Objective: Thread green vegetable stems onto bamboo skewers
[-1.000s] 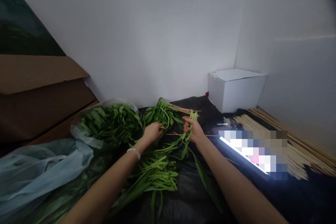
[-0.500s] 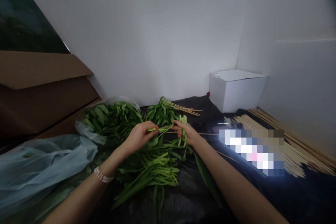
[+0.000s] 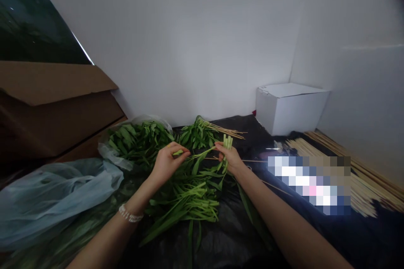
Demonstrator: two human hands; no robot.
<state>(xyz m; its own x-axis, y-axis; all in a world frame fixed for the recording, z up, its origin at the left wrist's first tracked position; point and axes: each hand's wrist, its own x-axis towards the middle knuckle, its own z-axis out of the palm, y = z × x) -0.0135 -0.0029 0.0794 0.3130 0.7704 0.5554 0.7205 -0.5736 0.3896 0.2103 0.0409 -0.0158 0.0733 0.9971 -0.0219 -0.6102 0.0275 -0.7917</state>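
Note:
My left hand (image 3: 168, 160) is closed in a pinch, and a short piece of green stem (image 3: 178, 152) shows between thumb and fingers. My right hand (image 3: 230, 157) is closed round a small upright bunch of leafy green stems (image 3: 227, 141) that looks like water spinach. From its fingertips one thin stem with a long leaf (image 3: 199, 160) stretches toward my left hand. Below the hands lies a pile of cut green stems (image 3: 198, 206). Behind them rests a bunch of leaves (image 3: 198, 132) threaded on thin wooden skewers (image 3: 229, 129).
A clear plastic bag of leaves (image 3: 139, 134) stands at back left, beside a cardboard box (image 3: 57, 88) and a pale blue plastic bag (image 3: 59, 197). Many wooden sticks (image 3: 362, 195) lie at right, near a white box (image 3: 293, 109). Black plastic sheeting (image 3: 233, 227) covers the surface.
The fingers of my right hand have closed in on a stem; they were spread before. My left hand stays pinched. The whole view has shifted slightly.

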